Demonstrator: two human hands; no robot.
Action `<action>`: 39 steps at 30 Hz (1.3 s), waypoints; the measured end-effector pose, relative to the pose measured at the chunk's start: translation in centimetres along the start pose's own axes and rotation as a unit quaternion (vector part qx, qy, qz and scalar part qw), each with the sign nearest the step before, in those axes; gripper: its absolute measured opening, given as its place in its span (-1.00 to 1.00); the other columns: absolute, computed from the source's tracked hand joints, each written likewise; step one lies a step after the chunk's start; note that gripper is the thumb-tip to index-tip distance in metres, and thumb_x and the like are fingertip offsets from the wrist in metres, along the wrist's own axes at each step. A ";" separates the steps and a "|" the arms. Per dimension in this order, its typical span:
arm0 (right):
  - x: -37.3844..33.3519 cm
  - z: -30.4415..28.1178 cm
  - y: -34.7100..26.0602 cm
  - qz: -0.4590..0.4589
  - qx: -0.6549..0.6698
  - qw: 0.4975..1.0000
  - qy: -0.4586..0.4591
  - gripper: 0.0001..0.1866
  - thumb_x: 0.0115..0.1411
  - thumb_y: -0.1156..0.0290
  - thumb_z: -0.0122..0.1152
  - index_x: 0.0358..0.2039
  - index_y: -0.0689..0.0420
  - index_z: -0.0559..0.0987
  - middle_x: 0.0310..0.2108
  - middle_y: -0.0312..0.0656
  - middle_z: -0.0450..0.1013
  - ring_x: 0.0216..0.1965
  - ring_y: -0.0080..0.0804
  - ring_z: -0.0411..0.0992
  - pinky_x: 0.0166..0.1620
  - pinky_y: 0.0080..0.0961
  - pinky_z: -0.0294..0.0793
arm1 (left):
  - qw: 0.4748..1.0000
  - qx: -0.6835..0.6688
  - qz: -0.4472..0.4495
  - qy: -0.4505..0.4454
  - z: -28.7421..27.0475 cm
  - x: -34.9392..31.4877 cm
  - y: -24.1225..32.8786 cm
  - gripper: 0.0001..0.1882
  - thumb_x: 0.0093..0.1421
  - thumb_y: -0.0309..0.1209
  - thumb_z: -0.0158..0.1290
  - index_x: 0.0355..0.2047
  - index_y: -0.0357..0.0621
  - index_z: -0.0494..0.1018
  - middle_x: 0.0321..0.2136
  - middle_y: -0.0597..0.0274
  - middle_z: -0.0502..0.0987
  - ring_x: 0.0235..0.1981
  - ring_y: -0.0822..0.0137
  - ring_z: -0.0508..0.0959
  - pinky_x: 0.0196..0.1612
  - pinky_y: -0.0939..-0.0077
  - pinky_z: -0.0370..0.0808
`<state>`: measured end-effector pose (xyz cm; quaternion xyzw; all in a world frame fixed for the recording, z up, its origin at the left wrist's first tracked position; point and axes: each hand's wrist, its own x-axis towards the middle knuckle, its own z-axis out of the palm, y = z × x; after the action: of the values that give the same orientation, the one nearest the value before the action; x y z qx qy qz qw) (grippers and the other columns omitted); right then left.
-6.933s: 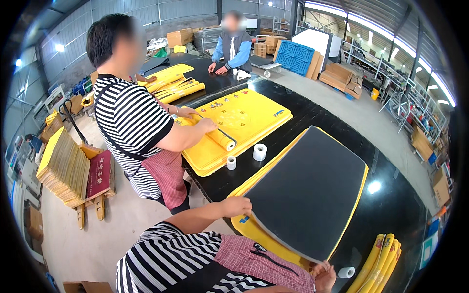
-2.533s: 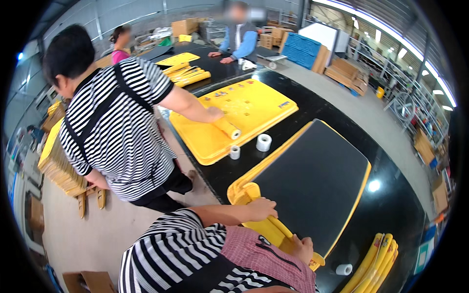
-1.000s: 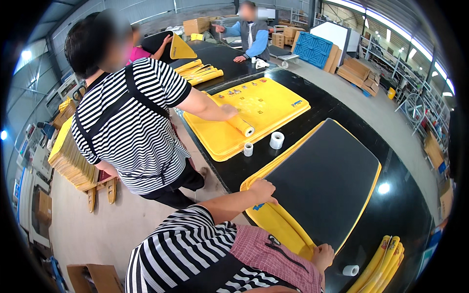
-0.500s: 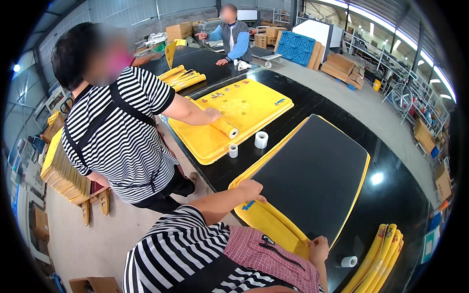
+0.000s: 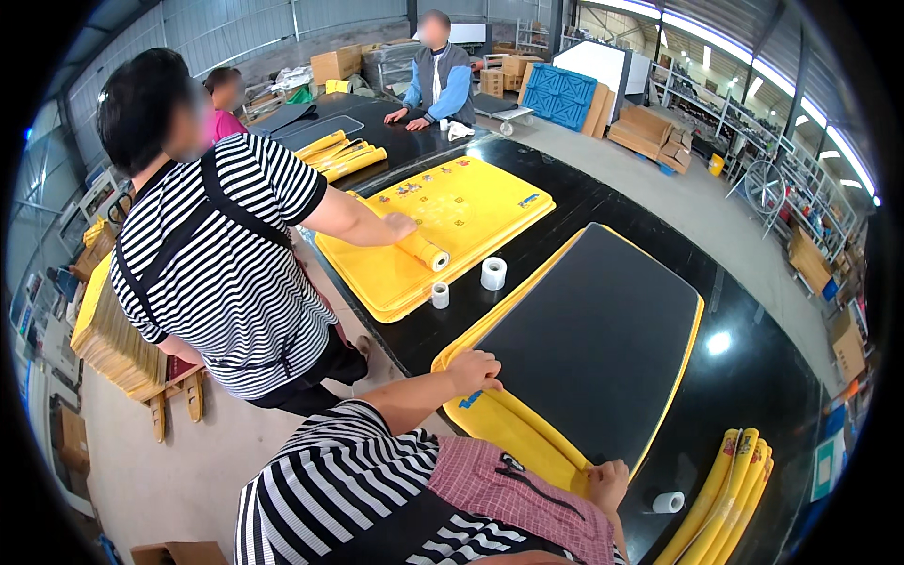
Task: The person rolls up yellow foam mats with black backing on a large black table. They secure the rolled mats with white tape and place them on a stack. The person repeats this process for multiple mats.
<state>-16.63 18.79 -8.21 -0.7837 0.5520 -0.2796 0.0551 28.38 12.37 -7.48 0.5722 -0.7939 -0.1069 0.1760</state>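
Observation:
A large mat [image 5: 603,348], black on its upturned side with a yellow border, lies flat on the black table [image 5: 753,377] in front of me. Its near edge is curled into a yellow roll [image 5: 513,428]. My left hand [image 5: 476,369] rests with fingers curled on the left corner of that roll. My right hand [image 5: 607,480] grips the roll's right end by the table's near edge. My striped sleeves and pink apron fill the lower part of the view.
A co-worker in a striped shirt [image 5: 226,273] stands close on my left, one hand on a half-rolled yellow mat [image 5: 443,226]. Two tape rolls [image 5: 493,273] stand between the mats, another [image 5: 668,502] by rolled mats [image 5: 730,494]. A person in blue [image 5: 438,75] is at the far end.
The mat's near edge has curled up into a roll under my hands. The striped co-worker has stepped closer on my left and keeps rolling the other mat.

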 end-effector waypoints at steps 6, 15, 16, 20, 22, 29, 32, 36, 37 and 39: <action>-0.3 -1.8 -0.6 -0.036 -0.055 0.995 -0.073 -0.94 0.10 0.43 0.33 -0.39 0.09 0.67 -0.30 -0.16 0.45 -0.15 -0.09 0.45 -0.12 -0.19 0.49 | 0.991 0.079 0.109 0.019 2.1 -0.6 -2.0 -0.61 0.30 0.03 0.12 -0.36 -0.04 0.46 -0.33 0.21 0.49 -0.20 0.14 0.55 -0.11 0.20 0.49; 0.3 -1.6 1.4 0.098 0.063 0.984 -0.133 -0.95 0.06 0.53 0.30 -0.46 0.14 0.69 -0.30 -0.07 0.45 -0.28 -0.02 0.51 -0.22 -0.19 0.54 | 0.983 0.045 -0.104 -0.143 -2.9 0.5 2.6 -0.44 0.26 0.20 0.12 -0.30 -0.11 0.48 -0.22 0.16 0.55 -0.07 0.06 0.59 -0.04 0.14 0.53; 0.5 -1.5 1.3 0.109 0.068 0.983 -0.131 -0.96 0.04 0.54 0.30 -0.48 0.15 0.69 -0.31 -0.07 0.45 -0.30 -0.01 0.51 -0.22 -0.19 0.54 | 0.983 0.041 -0.102 -0.147 -2.9 0.5 2.6 -0.46 0.25 0.19 0.13 -0.31 -0.10 0.48 -0.23 0.17 0.54 -0.08 0.06 0.58 -0.03 0.15 0.52; 0.2 -2.3 0.4 0.129 0.031 0.984 -0.117 -0.95 0.00 0.52 0.37 -0.49 0.17 0.65 -0.30 -0.07 0.45 -0.23 -0.03 0.49 -0.14 -0.21 0.52 | 0.992 0.115 0.051 -0.007 -1.5 -0.2 1.7 -0.57 0.27 0.08 0.13 -0.33 -0.05 0.47 -0.26 0.22 0.50 -0.12 0.12 0.56 -0.02 0.24 0.51; 0.0 -2.2 0.2 0.128 0.018 0.984 -0.119 -0.90 -0.03 0.47 0.41 -0.49 0.18 0.64 -0.29 -0.09 0.45 -0.16 -0.05 0.47 -0.08 -0.23 0.49 | 0.989 0.105 0.102 -0.010 1.0 -0.5 -0.1 -0.64 0.30 0.00 0.11 -0.34 -0.02 0.48 -0.26 0.24 0.48 -0.12 0.16 0.54 -0.01 0.28 0.51; -1.3 -3.6 -1.4 -0.052 -0.118 0.983 -0.127 -0.87 0.05 0.38 0.38 -0.42 0.15 0.64 -0.27 -0.16 0.46 -0.11 -0.09 0.41 -0.04 -0.21 0.42 | 0.978 0.147 0.145 -0.031 1.3 -1.9 0.4 -0.75 0.27 -0.14 0.15 -0.31 -0.04 0.55 -0.24 0.25 0.50 -0.15 0.25 0.51 -0.02 0.39 0.50; -1.6 -2.8 0.0 -0.055 -0.124 0.981 -0.142 -0.88 0.08 0.39 0.35 -0.40 0.14 0.65 -0.29 -0.14 0.46 -0.14 -0.09 0.43 -0.09 -0.19 0.45 | 0.979 0.058 0.195 0.012 0.0 -2.5 0.2 -0.70 0.25 -0.12 0.17 -0.28 -0.09 0.59 -0.24 0.22 0.51 -0.16 0.19 0.53 -0.02 0.35 0.51; -0.7 -1.7 1.4 -0.053 -0.138 0.977 -0.154 -0.89 0.10 0.40 0.32 -0.36 0.13 0.66 -0.31 -0.12 0.46 -0.17 -0.07 0.47 -0.15 -0.17 0.52 | 0.981 0.036 0.191 -0.011 0.7 -2.2 -1.2 -0.71 0.27 -0.13 0.15 -0.23 -0.08 0.60 -0.21 0.17 0.50 -0.11 0.11 0.54 -0.03 0.26 0.51; -0.1 -1.8 1.4 -0.047 -0.136 0.977 -0.160 -0.90 0.11 0.41 0.31 -0.36 0.12 0.66 -0.31 -0.12 0.46 -0.17 -0.07 0.48 -0.16 -0.16 0.54 | 0.980 0.042 0.187 -0.048 0.7 -1.2 -1.9 -0.73 0.28 -0.15 0.14 -0.22 -0.06 0.61 -0.21 0.16 0.50 -0.11 0.10 0.54 -0.03 0.24 0.51; 2.1 -2.1 0.8 0.030 -0.092 0.980 -0.174 -0.91 0.11 0.42 0.30 -0.35 0.09 0.66 -0.30 -0.13 0.46 -0.16 -0.07 0.50 -0.14 -0.16 0.55 | 0.987 0.011 0.123 -0.105 0.9 1.0 -2.2 -0.81 0.25 -0.21 0.14 -0.24 0.02 0.64 -0.22 0.15 0.51 -0.09 0.09 0.54 -0.02 0.19 0.50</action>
<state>-17.83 17.04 -6.00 -0.8052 0.5806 -0.0851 0.0858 29.68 10.63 -8.93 0.4574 -0.8736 -0.1348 0.0969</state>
